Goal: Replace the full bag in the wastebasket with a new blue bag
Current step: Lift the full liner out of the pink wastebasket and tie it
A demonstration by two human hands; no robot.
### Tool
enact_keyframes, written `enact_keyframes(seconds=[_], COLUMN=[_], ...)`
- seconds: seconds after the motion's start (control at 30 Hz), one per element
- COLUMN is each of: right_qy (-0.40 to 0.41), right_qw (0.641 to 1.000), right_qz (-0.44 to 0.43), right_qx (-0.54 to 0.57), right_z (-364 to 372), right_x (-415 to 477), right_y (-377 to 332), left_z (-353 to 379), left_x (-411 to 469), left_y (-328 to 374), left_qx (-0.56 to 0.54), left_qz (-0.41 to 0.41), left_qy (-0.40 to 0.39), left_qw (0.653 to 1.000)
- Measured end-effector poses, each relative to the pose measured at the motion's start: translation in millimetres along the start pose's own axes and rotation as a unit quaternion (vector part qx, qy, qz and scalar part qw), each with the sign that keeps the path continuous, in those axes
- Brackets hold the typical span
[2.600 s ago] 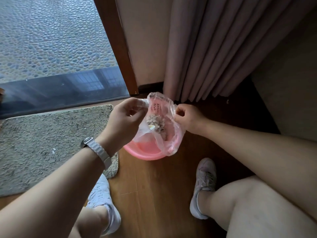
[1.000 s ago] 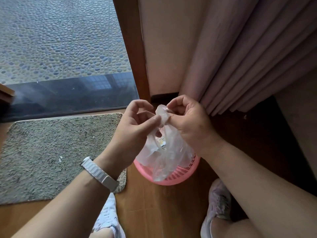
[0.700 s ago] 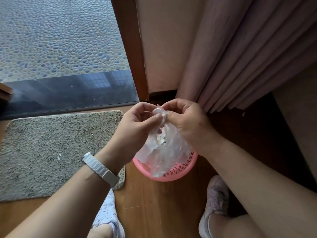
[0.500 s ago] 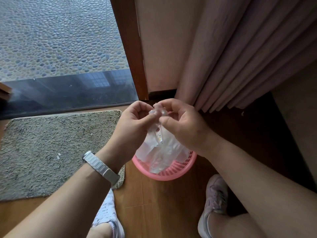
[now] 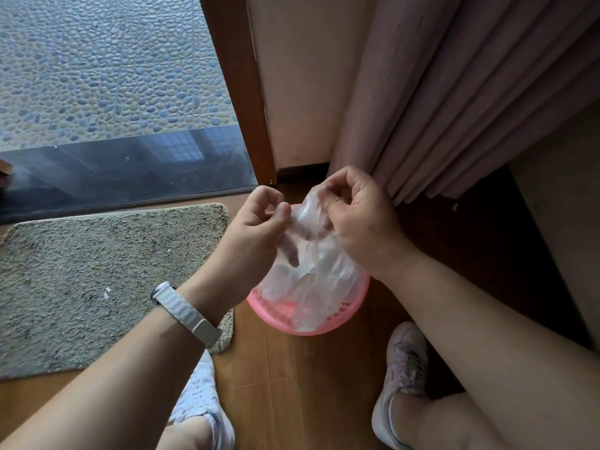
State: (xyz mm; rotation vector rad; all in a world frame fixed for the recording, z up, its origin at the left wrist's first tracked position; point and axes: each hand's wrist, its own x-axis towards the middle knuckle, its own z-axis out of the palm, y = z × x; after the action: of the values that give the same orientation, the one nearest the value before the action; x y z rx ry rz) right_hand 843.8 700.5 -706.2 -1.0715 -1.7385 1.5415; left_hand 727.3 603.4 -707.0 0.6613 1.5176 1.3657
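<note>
Left of the wastebasket (image 5: 324, 330) lies a grey mat (image 5: 97, 280). Above the wastebasket's rim, the left hand (image 5: 256, 228) pinches one side of the clear bag (image 5: 319, 271). The right hand (image 5: 360, 222) has its grip curled round the gathered neck. The bag hangs partly inside the wastebasket. It looks light, limp and slippery, thin enough to tear, so it is best held at the bunched neck.

Wastebasket (image 5: 324, 327): pink, slotted mesh pattern. Bag (image 5: 319, 271): clear, milky white. Mat (image 5: 97, 271): grey-beige, speckled. Curtain (image 5: 454, 92): dusty mauve, plain. Floor (image 5: 276, 368): mid-brown wood grain. Paving (image 5: 97, 60): blue-grey pebble pattern. Watch strap (image 5: 185, 315): white. Left shoe (image 5: 201, 401): white. Right shoe (image 5: 402, 362): pale pink.
</note>
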Motion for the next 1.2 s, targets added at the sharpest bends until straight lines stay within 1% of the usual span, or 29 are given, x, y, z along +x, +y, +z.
enact_keyframes(seconds=[0.1, 0.17, 0.23, 0.37, 0.43, 0.5, 0.6, 0.7, 0.8, 0.9, 1.03, 1.2], right_qy=[0.028, 0.035, 0.032, 0.019, 0.013, -0.008, -0.054, -0.087, -0.117, -0.172, -0.249, -0.236], right_qw=[1.0, 0.999, 0.999, 1.0, 1.0, 1.0, 0.998, 0.994, 0.989, 0.978, 0.957, 0.957], right_qz=[-0.002, -0.005, -0.002, 0.001, 0.0, 0.012, 0.031, 0.043, 0.059, 0.077, 0.088, 0.091], right_qx=[-0.008, -0.012, -0.003, 0.004, -0.007, -0.007, -0.011, -0.041, -0.065, -0.086, -0.119, -0.146], right_z=[1, 2, 1, 0, -2, -2, -3, -4, -7, -10, -14, -14], right_x=[1, 1, 1, 2, 2, 1, -1, -3, -4, -6, -10, -9], right_y=[2, 2, 1, 3, 4, 5, 4, 0, -3, -7, -11, -5], left_z=[3, 5, 6, 5, 3, 3, 4, 2, 0, -2, -1, -1], left_x=[0, -1, -2, 0, 2, 2, 2, 1, 0, 0, 1, 2], left_y=[-1, -2, -4, -7, -9, -10, -10, -11, -11, -9, -7, -7], left_qx=[0.005, 0.042, 0.08, 0.061, 0.078, 0.115, 0.14, 0.146, 0.184, 0.21, 0.209, 0.186], left_qz=[0.006, 0.024, 0.036, 0.041, 0.058, 0.087, 0.113, 0.111, 0.115, 0.128, 0.119, 0.095], left_qy=[0.001, -0.006, -0.008, -0.008, -0.009, -0.008, 0.01, 0.023, 0.038, 0.06, 0.071, 0.037], left_qw=[1.0, 0.999, 0.996, 0.997, 0.995, 0.99, 0.984, 0.983, 0.975, 0.967, 0.968, 0.977])
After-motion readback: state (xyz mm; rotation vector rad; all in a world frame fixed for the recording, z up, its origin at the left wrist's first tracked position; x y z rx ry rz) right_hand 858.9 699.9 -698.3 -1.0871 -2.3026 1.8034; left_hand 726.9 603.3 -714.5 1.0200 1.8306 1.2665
